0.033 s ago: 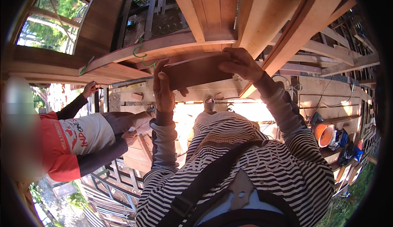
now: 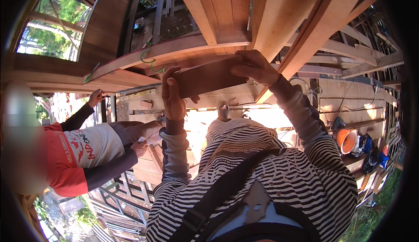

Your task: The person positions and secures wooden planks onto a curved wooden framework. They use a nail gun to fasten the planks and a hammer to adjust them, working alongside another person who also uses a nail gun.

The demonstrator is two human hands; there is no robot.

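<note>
A short, dark reddish-brown wooden board (image 2: 209, 77) is held up in front of me, its broad face toward me and its right end slightly higher. My left hand (image 2: 174, 96) grips the left end, thumb on the near side, with fingertips showing below the lower edge. At the other end my right hand (image 2: 256, 68) is closed round the upper right corner, thumb across the face. Just beyond the board runs a long curved-looking wooden beam (image 2: 174, 45), part of a timber frame. A green coiled cord (image 2: 150, 61) hangs over it near my left hand.
At left stands a co-worker (image 2: 94, 141) in a red and white shirt with dark sleeves, one hand raised by the beam. Large timbers (image 2: 323, 28) slant down on the right. An orange bucket (image 2: 346, 140) and dark plastic bags (image 2: 371, 160) sit lower right. Planks lie below.
The board and both hands sit very slightly further left in the picture. My grip looks the same.
</note>
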